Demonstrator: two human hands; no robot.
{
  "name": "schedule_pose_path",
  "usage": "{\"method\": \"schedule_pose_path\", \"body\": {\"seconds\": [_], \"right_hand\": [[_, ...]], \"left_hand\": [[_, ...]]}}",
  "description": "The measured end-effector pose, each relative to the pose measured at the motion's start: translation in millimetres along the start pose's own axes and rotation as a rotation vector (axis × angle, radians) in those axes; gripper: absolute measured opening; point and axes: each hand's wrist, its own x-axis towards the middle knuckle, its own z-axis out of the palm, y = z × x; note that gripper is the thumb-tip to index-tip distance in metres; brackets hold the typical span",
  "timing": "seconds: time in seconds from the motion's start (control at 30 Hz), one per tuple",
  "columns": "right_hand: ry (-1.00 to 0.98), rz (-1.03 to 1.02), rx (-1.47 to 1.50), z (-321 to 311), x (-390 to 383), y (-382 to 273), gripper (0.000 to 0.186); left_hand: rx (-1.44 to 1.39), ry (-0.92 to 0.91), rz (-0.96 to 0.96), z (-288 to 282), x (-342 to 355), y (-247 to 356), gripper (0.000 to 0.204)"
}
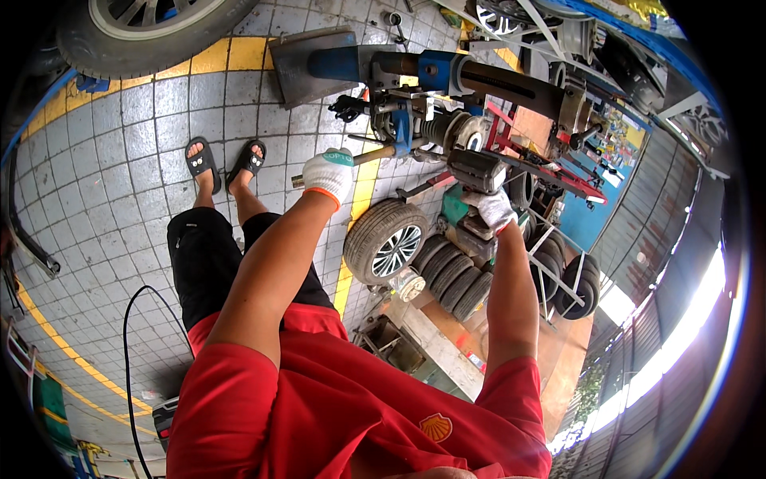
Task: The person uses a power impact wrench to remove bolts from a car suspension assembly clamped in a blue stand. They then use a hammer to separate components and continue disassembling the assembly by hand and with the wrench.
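Note:
My left hand (327,172), in a white knit glove with orange cuff, grips a metal bar (372,156) that runs into a blue and black clamping machine (435,72). My right hand (491,209), also gloved, is closed on the lower part of a dark, bulky power tool (476,168), which sits at a round metal part (463,132) with a ribbed sleeve on the machine. The tool hides some of that part and of my fingers.
An alloy wheel (399,251) with tyre lies below the machine, beside several tyres (455,279). Another wheel (152,60) is at the upper left. Red metal frames (582,184) and racks stand to the right. A black hose (128,335) crosses the tiled floor.

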Motion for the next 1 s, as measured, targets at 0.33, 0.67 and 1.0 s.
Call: {"method": "schedule_pose_path", "body": {"seconds": [0.33,0.67,1.0], "right_hand": [[0.001,-0.046,-0.036,3.2,4.5,5.9,0.036],[-0.002,0.006,-0.052,0.5,-1.6,-7.4,0.035],[-0.006,-0.039,0.030,3.3,-6.4,-15.1,0.033]], "left_hand": [[-0.020,-0.021,-0.019,-5.7,-1.4,3.2,0.015],[-0.019,-0.005,-0.026,-4.0,-1.5,2.1,0.014],[-0.042,-0.038,0.048,-3.1,2.6,-5.9,0.018]]}}
